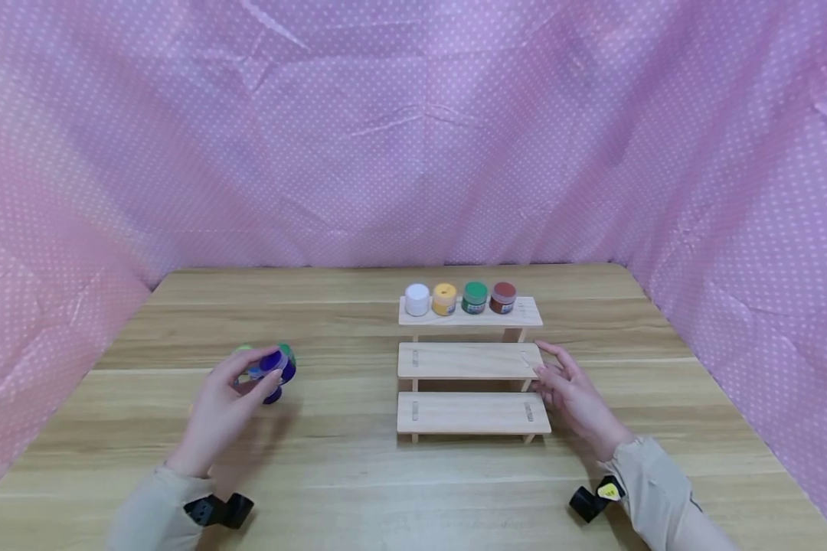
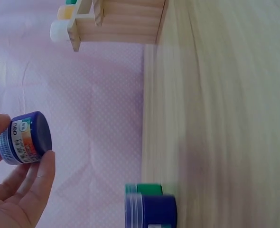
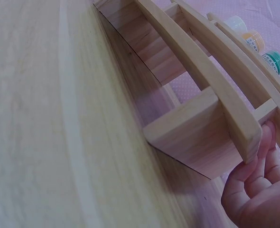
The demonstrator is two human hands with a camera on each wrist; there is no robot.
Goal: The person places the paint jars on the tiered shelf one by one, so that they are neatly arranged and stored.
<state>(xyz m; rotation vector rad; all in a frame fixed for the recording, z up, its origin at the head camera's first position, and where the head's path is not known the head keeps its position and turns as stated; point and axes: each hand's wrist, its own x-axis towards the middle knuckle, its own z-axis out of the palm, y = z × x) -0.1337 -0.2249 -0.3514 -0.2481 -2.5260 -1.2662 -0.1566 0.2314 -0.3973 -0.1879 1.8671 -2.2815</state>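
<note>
A dark blue paint jar (image 2: 27, 137) is gripped between the thumb and fingers of my left hand (image 1: 223, 402), above the table at left. Its label faces the left wrist camera. Below and behind that hand, another blue jar (image 2: 154, 211) and a green-topped jar (image 2: 147, 189) stand close together, partly hidden. My right hand (image 1: 579, 402) holds the right end of a three-step wooden rack (image 1: 472, 413), its fingers bent around the shelf ends. On the top step sit a white jar (image 1: 416, 300), a yellow jar (image 1: 444, 299), a green jar (image 1: 475, 298) and a brown-red jar (image 1: 503, 298).
The wood-grain table (image 1: 344, 482) spreads around the rack and the jars. A pink dotted cloth (image 1: 413, 153) hangs behind the table and along its sides. Black wrist cameras are strapped at both sleeves.
</note>
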